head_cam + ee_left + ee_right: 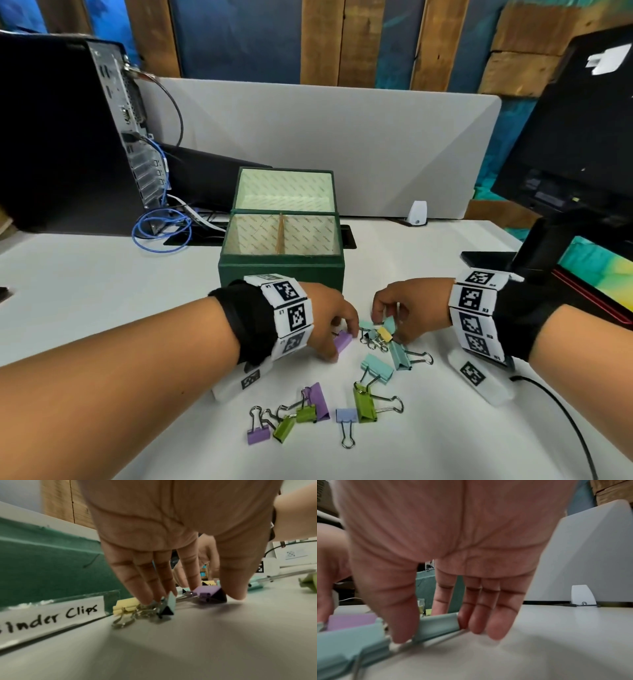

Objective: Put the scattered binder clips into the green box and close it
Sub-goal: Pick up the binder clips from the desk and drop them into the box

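The green box point(281, 270) stands open in the middle of the white table, its lid point(284, 186) tilted back and its divided inside bare. My left hand point(339, 334) is just in front of it and pinches a purple binder clip point(343, 342) point(208, 593) between thumb and index finger. Its other fingers point(147, 588) touch a teal clip point(169, 604) beside a yellow clip point(125, 606). My right hand point(390, 323) pinches a teal clip point(436, 624) between thumb point(402, 622) and fingers, down on the table. Several more clips point(364, 402) lie scattered nearer to me.
A computer tower point(68, 137) with a blue cable point(161, 233) stands at the back left. A monitor point(582, 154) on its stand is at the right, and a grey divider panel point(342, 137) runs behind the box. A black cable point(565, 421) trails at the right.
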A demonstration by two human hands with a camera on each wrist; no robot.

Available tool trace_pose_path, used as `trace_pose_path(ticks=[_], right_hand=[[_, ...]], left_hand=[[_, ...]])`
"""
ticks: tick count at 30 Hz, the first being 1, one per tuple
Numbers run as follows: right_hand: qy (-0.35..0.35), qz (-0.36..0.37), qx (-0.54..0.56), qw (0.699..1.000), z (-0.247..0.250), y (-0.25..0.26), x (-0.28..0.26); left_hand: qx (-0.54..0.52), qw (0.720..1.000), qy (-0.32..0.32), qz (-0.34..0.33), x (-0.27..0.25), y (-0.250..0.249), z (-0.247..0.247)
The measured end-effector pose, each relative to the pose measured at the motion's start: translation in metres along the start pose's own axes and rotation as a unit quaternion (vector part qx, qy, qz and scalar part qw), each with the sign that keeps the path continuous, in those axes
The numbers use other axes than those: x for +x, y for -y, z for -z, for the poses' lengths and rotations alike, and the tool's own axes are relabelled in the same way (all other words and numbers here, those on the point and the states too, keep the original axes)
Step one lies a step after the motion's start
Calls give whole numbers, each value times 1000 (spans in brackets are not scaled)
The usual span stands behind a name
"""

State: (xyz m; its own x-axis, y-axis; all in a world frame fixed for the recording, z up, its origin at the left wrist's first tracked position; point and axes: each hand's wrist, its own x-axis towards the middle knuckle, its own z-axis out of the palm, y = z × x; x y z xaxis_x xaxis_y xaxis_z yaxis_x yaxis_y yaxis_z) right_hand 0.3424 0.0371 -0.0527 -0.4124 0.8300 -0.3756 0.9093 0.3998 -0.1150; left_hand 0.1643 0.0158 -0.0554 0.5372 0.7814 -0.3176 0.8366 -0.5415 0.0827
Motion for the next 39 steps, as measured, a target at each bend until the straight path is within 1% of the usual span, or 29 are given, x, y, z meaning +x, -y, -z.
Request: trace_pose_path(ticks=[3,6,8,11,15,17,19,21,22,24,26,28,32,35,39], right_hand=[[-26,-8,-6,1000,-5,-1,4],[-54,-34,-10,998,-8,-1,9],[-87,-53,-9,995,-9,-2,10],[-128,-48,-10,991,-7,-3,8],[-135,-40,-13,990,-6,-3,7],[-136,-37,-9,990,-6,-3,7],[-152,-27,3,988,-5,-3,6],[-175,-14,20,984,-4,-3,5],[-188,-7,29,982,-3,-3,5],[-214,11,56,975,-1,-2,3],[-235,38,80,968,-1,-1,1],[-254,59,95,961,-1,0,0],[-283,70,100,951,-1,0,-2],[-272,67,91,956,-1,1,-2],[-260,69,83,960,-1,0,-1]], left_hand=[[-1,1000,-3,11,0,4,-2],[-26,999,-23,19,-2,9,-4],[-52,997,-52,23,-5,14,-5],[-107,988,-112,11,-9,21,-5],[-197,970,-143,-19,-14,22,2],[-226,960,-162,-17,-16,24,8],[-194,963,-186,7,-18,31,15],[-112,973,-195,51,-18,37,20],[-72,977,-189,69,-18,39,21],[-18,984,-152,91,-16,39,22],[31,988,-114,96,-13,35,21],[71,990,-93,85,-7,30,18],[85,989,-87,88,2,25,17],[98,987,-91,92,6,24,15],[93,989,-65,97,11,24,10]])
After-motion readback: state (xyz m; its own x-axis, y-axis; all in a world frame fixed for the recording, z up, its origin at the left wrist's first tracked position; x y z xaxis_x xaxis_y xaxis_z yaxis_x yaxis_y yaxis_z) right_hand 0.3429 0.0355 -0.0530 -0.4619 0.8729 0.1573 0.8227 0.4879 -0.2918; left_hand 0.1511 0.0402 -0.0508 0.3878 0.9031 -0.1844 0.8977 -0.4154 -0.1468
